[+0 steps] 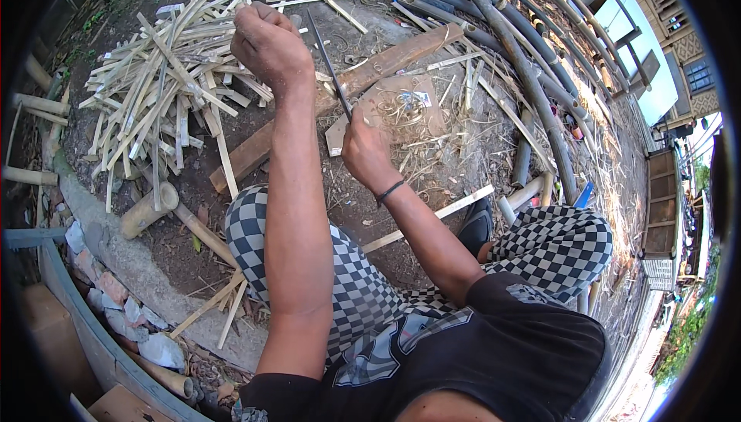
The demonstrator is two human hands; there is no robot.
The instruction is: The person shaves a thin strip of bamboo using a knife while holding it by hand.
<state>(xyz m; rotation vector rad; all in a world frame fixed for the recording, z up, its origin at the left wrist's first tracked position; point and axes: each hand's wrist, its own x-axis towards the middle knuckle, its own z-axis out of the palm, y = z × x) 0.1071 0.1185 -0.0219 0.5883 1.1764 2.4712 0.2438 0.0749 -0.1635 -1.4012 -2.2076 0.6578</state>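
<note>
My left hand is raised at the near edge of a pile of pale split bamboo strips. Its fingers are curled closed; pale strip ends show just beyond the knuckles, but I cannot tell whether the fist holds one. My right hand grips the handle of a long, narrow, dark-bladed knife, its blade pointing up and away toward the far side. Beneath the blade a brown wooden beam lies diagonally on the ground. Beside it, thin curled shavings cover a flat brown board.
Long dark poles lie at the far right. A cut bamboo tube sits at the left, near broken stones and a bluish frame. One loose strip crosses the ground between my legs, which wear checkered trousers.
</note>
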